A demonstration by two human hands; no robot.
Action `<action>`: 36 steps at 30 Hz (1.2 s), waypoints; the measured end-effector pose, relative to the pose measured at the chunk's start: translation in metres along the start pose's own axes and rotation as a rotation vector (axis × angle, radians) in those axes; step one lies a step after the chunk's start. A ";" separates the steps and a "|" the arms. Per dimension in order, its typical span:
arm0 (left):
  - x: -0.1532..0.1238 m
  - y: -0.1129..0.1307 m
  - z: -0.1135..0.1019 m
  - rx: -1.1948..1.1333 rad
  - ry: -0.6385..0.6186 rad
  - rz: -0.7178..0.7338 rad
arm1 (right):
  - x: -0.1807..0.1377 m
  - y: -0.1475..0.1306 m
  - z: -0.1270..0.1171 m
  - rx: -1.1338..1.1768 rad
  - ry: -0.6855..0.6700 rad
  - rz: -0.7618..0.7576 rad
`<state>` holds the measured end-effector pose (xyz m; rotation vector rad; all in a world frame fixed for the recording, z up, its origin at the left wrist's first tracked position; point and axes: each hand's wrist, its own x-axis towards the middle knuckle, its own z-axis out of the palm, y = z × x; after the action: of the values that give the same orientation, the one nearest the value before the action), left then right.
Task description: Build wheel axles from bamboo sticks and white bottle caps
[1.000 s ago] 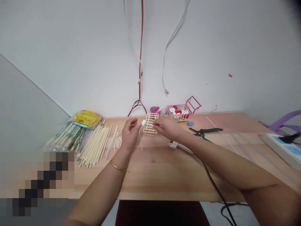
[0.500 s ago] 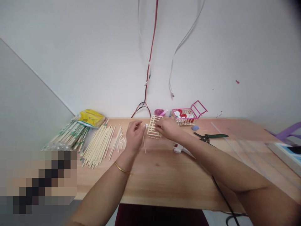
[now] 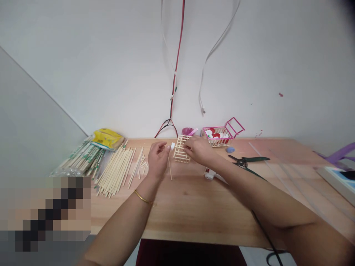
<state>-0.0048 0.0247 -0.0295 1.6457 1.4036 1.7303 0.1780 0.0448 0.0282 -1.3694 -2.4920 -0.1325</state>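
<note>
My left hand has its fingers curled, and the thumb tip is at a small white bottle cap. Beside the cap stands a small frame of pale wooden sticks, built like a little open crate. The fingers of my right hand are closed at the frame's right side and cover part of it. Their exact grip is partly hidden. A single loose stick lies on the table just below the cap.
On the left lie loose sticks, short cut pieces and a yellow packet. A pink-edged stick basket holds red and white caps. Green-handled cutters, a white glue gun and a purple bowl are nearby.
The white cap shows more fully beside my left thumb, as my left hand has shifted slightly left. My right hand stays at the frame.
</note>
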 end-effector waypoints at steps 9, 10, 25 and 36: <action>0.006 -0.008 -0.002 -0.096 0.157 -0.120 | -0.063 -0.015 -0.009 0.188 -0.221 -0.036; 0.006 -0.008 -0.001 -0.085 0.152 -0.115 | -0.069 -0.017 -0.005 0.168 -0.253 -0.032; 0.006 0.001 -0.012 0.848 -0.458 -0.273 | -0.074 -0.022 0.014 0.088 -0.363 0.052; -0.001 0.008 -0.007 0.988 -0.703 -0.255 | -0.078 -0.015 0.021 0.215 -0.268 0.083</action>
<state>-0.0079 0.0173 -0.0224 2.0592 2.0436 0.1605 0.2004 -0.0217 -0.0140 -1.4776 -2.5620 0.3486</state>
